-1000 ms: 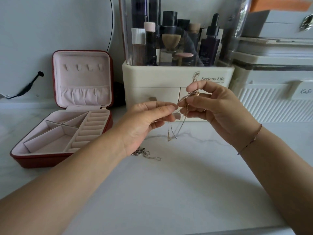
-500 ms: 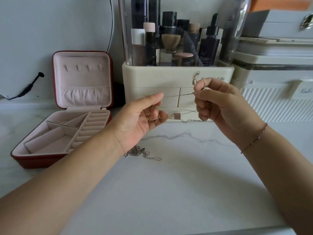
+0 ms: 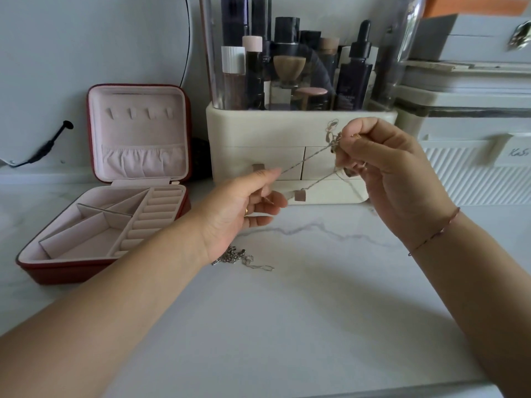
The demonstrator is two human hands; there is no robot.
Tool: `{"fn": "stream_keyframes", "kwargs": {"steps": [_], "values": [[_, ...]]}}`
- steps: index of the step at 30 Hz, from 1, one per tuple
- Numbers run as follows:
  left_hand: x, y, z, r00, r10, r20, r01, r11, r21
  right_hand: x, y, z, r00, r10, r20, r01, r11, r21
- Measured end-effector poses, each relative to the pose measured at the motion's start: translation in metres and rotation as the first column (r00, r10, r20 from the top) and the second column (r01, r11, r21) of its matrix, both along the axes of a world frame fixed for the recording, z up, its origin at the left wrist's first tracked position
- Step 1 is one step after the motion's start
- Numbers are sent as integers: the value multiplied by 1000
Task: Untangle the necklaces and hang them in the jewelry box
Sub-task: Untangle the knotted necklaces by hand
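Observation:
A thin chain necklace [image 3: 309, 159] is stretched taut in the air between my two hands, in front of the organizer's drawers. My left hand [image 3: 244, 205] pinches its lower left end. My right hand [image 3: 385, 170] pinches the upper end, where a small knot of chain bunches at the fingertips. A second silver necklace [image 3: 241, 258] lies in a heap on the marble counter, partly under my left wrist. The red jewelry box [image 3: 71, 270] stands open at the left, with pink lining and a row of small hooks [image 3: 139, 112] in its raised lid.
A cream makeup organizer [image 3: 287, 130] with bottles under a clear cover stands right behind my hands. White storage boxes [image 3: 471, 147] are stacked at the right. A round mirror's edge and a black cable [image 3: 48, 145] are at the far left. The counter's front edge runs below.
My hands have drawn further apart, pulling the chain from a hanging bunch into taut strands. My right hand has risen a little; my left hand has moved left.

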State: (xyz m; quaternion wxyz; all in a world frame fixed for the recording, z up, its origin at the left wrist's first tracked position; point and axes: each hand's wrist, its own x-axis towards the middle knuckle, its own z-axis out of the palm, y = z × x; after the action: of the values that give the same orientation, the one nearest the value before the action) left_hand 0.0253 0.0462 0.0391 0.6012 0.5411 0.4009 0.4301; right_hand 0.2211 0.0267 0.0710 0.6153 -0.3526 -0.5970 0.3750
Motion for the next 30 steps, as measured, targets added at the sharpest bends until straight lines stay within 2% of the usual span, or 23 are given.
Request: {"fn": "stream_keyframes", "kwargs": {"steps": [4,7,10,13,17,21,23,25,28,30], "values": [[2,-1,1,999,14,-40,-16,999,-43,2,0,0,999,-27,-20,28,998,55],[2,-3,2,999,43,29,-42,999,-16,-1,-1,0,1000,-22,-2,22,994,107],[1,-4,2,999,49,8,-50,998,46,-6,-5,0,998,-18,53,11,990,139],[1,-5,1,997,26,-68,-20,995,94,-11,-6,-2,994,40,100,-52,992,112],[3,-7,-2,988,28,-154,1,983,184,-14,-6,-4,982,169,80,-171,985,16],[1,-6,0,995,-58,-86,76,973,219,-15,-5,-6,968,217,124,-217,976,-17],[2,-7,2,992,-123,25,117,980,160,-15,-6,-7,963,193,190,-195,981,-10],[2,-9,2,990,-118,78,109,988,111,-16,-7,-8,954,133,269,-144,989,20],[3,-9,2,998,-56,37,52,992,113,-15,-6,-9,924,-28,382,-8,996,92],[1,-9,3,999,-29,16,27,991,131,-14,-5,-10,914,-87,396,45,993,113]]}}
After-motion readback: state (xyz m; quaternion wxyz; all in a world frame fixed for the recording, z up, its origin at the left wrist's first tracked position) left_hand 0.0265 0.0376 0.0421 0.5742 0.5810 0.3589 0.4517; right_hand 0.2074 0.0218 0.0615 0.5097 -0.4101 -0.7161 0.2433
